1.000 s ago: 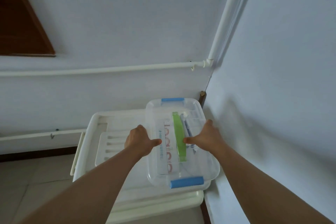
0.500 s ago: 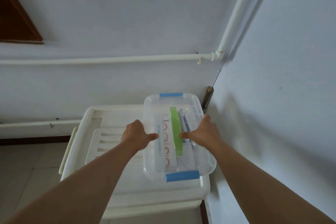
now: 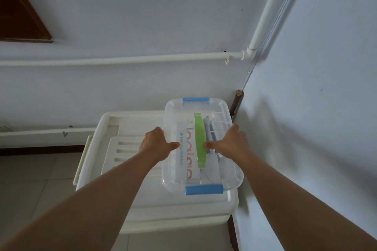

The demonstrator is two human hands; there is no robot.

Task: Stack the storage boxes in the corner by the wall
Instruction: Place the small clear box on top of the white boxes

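Note:
A small clear storage box [image 3: 228,175] with blue latches at its near and far ends sits on the lid of a large white storage box [image 3: 183,206] in the corner. Through its clear lid I see a green strip and white packets. My left hand [image 3: 155,144] grips its left side, thumb lying on the lid. My right hand [image 3: 228,142] grips its right side, thumb on the lid by the green strip. The fingers of both hands are hidden over the box edges.
The right wall [image 3: 316,128] runs close beside the boxes, and the back wall [image 3: 132,87] stands just behind them. White pipes [image 3: 126,60] cross the back wall and climb the corner. Tiled floor [image 3: 30,179] lies to the left.
The small clear box and both hands have stayed in the same grip on top of the white box. My view has shifted slightly; the box sits a little closer to the right wall.

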